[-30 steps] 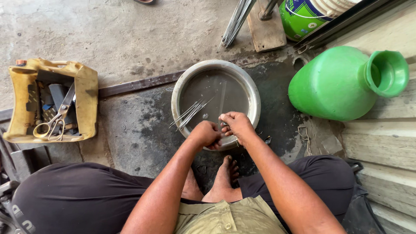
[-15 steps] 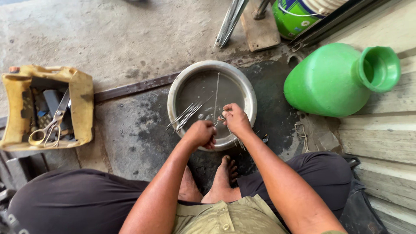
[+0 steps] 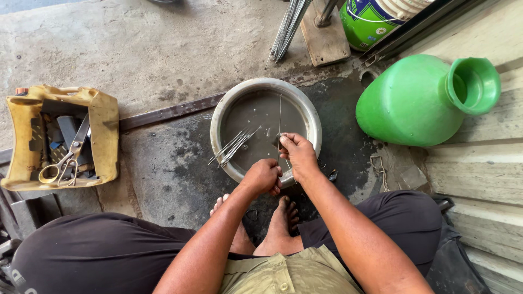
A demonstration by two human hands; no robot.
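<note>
Rough concrete floor (image 3: 136,49) here, stained dark and wet around the middle, with a metal strip (image 3: 169,112) running across it. Dead centre sits a round metal bowl (image 3: 311,117) holding murky water, and both hands are over its near rim. The right hand (image 3: 297,155) has its fingers curled in, thumb and forefinger pinched on a thin metal rod (image 3: 280,117) that stands straight up the picture across the water. The left hand (image 3: 264,177) is balled into a loose fist just beside the right, at the bowl's near edge, the two hands almost touching; whether it has hold of the rod's lower end, I cannot tell. In the bowl, left of the held rod, a small bundle of thin rods (image 3: 231,147) lies slanted, its ends poking over the left rim.

Bare feet (image 3: 278,223) rest just below the bowl, between dark trousers. Off to the left, well apart, a worn yellow tool tray (image 3: 106,122) holds scissors (image 3: 62,166) and other bits. To the right lies a big green plastic jug (image 3: 414,103) on its side, mouth open to the right. At the top, more long rods (image 3: 289,24) lean beside a wooden block (image 3: 327,41) and a green paint bucket (image 3: 370,22).
</note>
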